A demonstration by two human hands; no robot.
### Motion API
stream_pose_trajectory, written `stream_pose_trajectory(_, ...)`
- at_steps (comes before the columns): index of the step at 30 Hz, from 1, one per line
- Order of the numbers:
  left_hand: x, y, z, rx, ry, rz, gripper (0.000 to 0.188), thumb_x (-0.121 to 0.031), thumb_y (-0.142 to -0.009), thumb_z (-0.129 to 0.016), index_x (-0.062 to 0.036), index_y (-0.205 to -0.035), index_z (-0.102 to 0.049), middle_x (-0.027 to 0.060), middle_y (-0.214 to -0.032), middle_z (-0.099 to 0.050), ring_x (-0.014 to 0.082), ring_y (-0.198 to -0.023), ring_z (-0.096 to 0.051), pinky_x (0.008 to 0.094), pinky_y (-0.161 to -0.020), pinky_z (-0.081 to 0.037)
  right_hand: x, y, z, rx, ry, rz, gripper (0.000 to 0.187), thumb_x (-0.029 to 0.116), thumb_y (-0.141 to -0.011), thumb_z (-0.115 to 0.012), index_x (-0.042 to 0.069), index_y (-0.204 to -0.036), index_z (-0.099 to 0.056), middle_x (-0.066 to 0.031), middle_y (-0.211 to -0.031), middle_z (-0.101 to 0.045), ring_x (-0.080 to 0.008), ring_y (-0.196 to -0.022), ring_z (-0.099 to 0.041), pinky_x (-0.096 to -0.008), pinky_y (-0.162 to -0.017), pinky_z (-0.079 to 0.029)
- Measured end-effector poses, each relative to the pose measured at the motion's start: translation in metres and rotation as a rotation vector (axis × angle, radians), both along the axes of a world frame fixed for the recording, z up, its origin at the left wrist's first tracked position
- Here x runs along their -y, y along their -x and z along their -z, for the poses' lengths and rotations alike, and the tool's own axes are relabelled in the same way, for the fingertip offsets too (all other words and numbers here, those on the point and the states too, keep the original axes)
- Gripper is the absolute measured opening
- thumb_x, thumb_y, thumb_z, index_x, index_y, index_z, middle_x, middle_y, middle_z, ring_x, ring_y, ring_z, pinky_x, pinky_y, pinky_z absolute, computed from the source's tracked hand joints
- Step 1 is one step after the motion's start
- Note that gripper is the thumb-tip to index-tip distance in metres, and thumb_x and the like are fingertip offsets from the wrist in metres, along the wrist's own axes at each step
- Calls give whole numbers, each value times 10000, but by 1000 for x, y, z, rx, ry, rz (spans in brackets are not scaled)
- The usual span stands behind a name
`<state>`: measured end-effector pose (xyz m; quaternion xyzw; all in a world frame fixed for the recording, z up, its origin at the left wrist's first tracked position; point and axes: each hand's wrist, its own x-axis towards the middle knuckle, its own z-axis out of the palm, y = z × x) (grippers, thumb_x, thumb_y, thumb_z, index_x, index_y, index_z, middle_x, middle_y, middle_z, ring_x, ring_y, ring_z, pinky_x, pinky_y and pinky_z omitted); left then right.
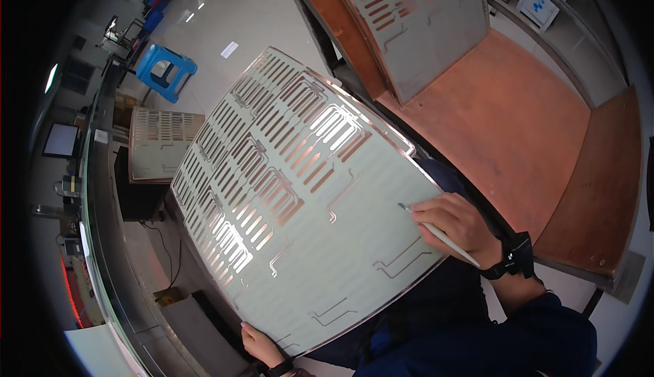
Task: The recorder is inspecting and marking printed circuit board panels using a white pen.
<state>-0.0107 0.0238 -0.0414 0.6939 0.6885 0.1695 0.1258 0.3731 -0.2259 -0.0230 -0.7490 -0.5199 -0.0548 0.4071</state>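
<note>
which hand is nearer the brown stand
Right: the right hand, holding a white tool, is left of the stand; the left hand is farther away, at the lower left edge of the panel.

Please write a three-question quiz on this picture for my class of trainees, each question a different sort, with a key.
1. Multiple choice: which hand holds the slim, white-handled tool?
A. Left
B. Right
C. Both

2. True or false: the left hand is at the far corner of the large, pale grey-green panel with copper-coloured tracks.

3. Fill in: the plastic stool on the floor beyond the panel is ____ in colour.

Key:
1. B, the right hand.
2. False; it is at the near left edge.
3. Blue.
</note>
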Motion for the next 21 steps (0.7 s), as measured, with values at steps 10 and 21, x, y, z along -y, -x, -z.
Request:
stream_pose_trajectory(10, 1, -2, -1, 0, -10, -2, 532, -382, -993, -403, 108, -1010, -608, 268, -873, -656, 351, -732, -612, 405, -699, -465, -17, 16, -7, -80, 1, -56, 278, 3, -694, -715, 58, -940, -599, -55, -977, -647, -230, -852, -624, -330, -741, -503)
stream_pose_trajectory(21, 3, -8, -5, -27, -10, -11, 514, -370, -995, -404, 101, -986, -608, 263, -852, -653, 358, -709, -599, 407, -688, -462, -22, 16, 1, -45, 1, -21, 285, -9, -709, -702, 41, -970, -598, -71, -998, -637, -240, -868, -617, -335, -758, -503)
